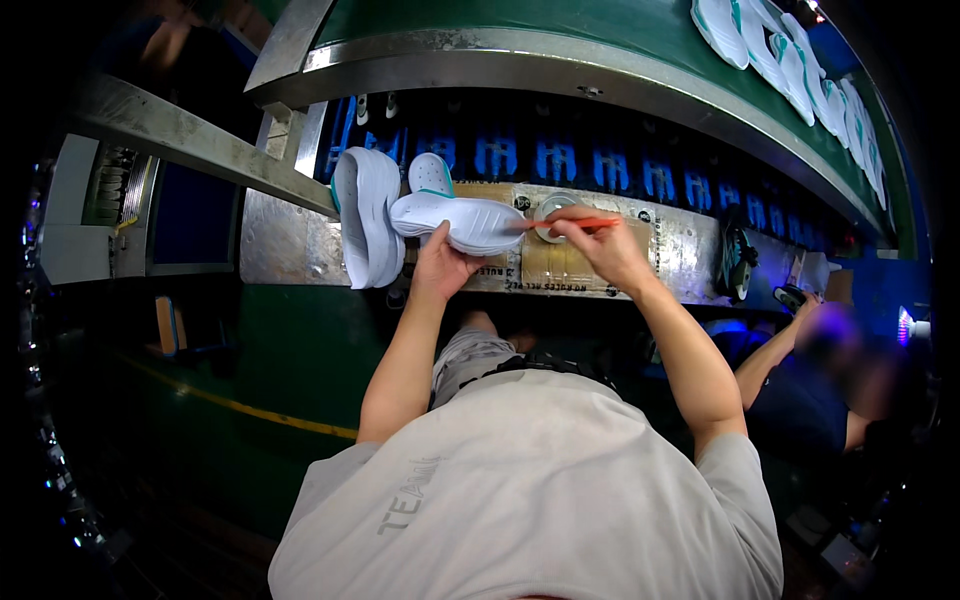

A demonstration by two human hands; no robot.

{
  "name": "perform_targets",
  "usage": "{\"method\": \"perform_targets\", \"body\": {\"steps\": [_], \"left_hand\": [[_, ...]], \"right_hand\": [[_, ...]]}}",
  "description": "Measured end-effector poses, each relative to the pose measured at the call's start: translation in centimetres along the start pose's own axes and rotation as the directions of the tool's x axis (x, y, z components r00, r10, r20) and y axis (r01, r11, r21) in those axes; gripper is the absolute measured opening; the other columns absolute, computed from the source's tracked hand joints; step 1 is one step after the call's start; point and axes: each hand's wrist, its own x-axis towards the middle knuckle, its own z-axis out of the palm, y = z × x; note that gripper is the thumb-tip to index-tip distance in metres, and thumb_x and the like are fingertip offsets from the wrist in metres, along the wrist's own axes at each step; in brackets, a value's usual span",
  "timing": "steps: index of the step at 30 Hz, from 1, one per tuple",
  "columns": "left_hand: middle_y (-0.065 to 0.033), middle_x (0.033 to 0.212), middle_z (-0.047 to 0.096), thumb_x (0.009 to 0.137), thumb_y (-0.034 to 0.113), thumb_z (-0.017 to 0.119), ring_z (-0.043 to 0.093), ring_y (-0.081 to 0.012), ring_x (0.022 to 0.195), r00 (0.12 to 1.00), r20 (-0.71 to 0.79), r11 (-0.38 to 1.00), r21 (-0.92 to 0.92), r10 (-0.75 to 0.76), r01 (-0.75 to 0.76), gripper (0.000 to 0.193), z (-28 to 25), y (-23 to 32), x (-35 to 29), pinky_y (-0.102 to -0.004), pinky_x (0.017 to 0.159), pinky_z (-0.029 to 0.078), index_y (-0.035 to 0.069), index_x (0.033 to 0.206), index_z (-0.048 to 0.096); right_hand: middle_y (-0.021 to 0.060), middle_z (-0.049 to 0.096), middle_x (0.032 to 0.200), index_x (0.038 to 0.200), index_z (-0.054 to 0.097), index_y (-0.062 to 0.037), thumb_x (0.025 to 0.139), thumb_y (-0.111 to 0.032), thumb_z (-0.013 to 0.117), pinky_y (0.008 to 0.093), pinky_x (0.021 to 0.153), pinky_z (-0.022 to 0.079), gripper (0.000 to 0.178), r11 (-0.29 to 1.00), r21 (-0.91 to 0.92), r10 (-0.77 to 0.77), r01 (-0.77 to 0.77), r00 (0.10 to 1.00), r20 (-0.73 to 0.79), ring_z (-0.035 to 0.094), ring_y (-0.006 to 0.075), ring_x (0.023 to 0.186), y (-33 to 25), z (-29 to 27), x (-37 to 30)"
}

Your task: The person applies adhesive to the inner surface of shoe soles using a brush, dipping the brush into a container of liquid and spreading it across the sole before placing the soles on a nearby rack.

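My left hand grips a white shoe sole from its near edge, above the bench. My right hand is closed around a thin brush with an orange-red handle. Its blurred tip reaches the right end of the sole. Just behind my right fingers stands a small round pot, partly hidden by them. Beyond the held sole lies a white piece with small holes and a green edge. To the left, large white soles stand close together.
A metal bench with taped brown cardboard runs under my hands. Behind it, blue fittings line a dark recess below a green belt carrying several white soles. A metal bar crosses at left. A co-worker's arm reaches in at right.
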Motion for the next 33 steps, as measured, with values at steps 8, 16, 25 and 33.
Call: {"method": "perform_targets", "body": {"steps": [8,16,25,33], "left_hand": [[-0.0053,0.128,0.066,0.1,0.028,0.05,0.065,-0.0179,0.102,0.989,-0.149,0.948,0.315,-0.005,0.052,0.049,-2.9,-1.2,-1.8,-0.0288,0.058,0.042,0.008,0.144,0.05],[-0.0172,0.142,0.062,0.112,0.048,0.033,0.061,-0.0332,0.129,1.0,-0.025,1.0,0.026,-0.005,0.006,0.06,-2.1,-5.5,-5.2,-0.047,0.113,0.047,0.003,0.148,0.052],[-0.0178,0.148,0.055,0.089,0.042,0.076,0.056,-0.0331,0.136,0.903,0.412,0.972,0.235,-0.12,0.022,0.09,0.8,-0.1,-7.5,-0.0463,0.116,0.044,0.0,0.158,0.035],[-0.0175,0.149,0.05,0.069,0.058,0.093,0.052,-0.0313,0.137,0.871,0.487,0.815,0.53,-0.067,-0.233,0.125,6.8,4.3,-8.2,-0.0428,0.118,0.042,-0.004,0.158,0.029]], "right_hand": [[0.0095,0.078,0.102,0.116,0.074,-0.0004,0.106,-0.025,0.065,0.034,0.091,0.057,0.028,0.999,0.014,-0.04,0.04,0.998,-0.049,0.074,0.0178,0.096,2.5,1.7,-0.5],[0.007,0.074,0.115,0.127,0.068,-0.0023,0.11,-0.03,0.058,0.0317,0.1,0.051,0.034,0.797,0.562,0.203,-0.223,0.974,0.098,0.067,0.0144,0.111,8.5,9.1,-2.8],[0.0075,0.076,0.105,0.124,0.07,0.0022,0.108,-0.024,0.062,0.0305,0.085,0.058,0.032,0.987,0.145,0.053,-0.068,0.993,0.106,0.07,0.0145,0.097,2.1,2.6,-3.0],[0.008,0.076,0.092,0.11,0.078,-0.0088,0.095,-0.019,0.074,0.0358,0.078,0.055,0.018,0.805,-0.357,-0.436,0.474,0.881,0.185,0.069,0.0252,0.083,-5.8,-0.7,-2.0]]}}
